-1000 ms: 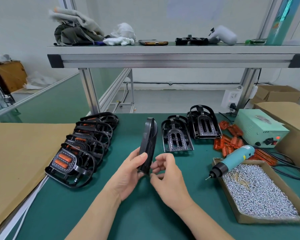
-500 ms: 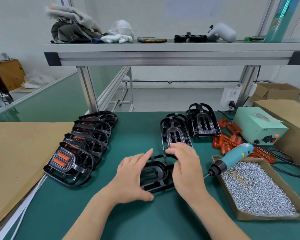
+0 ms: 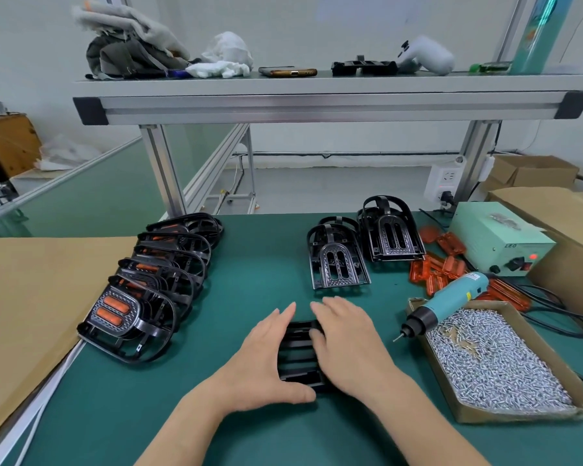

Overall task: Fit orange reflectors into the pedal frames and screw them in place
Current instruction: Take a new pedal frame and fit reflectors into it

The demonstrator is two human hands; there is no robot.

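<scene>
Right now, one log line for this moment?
pedal frame: flat on mat | left hand: on it | right hand: on it | screwdriver: untouched, on screw box

One wide-angle camera rides on the person's head, facing forward and tilted down across the green worktop [image 3: 256, 264]. It sits close over the near edge, where two bare forearms [image 3: 189, 428] enter from the bottom. Its width takes in the row of pedal frames [image 3: 155, 284] by the left edge and the cardboard tray of screws [image 3: 505, 414] by the right. Above the far edge, the aluminium shelf [image 3: 317, 104] crosses the upper part.
</scene>
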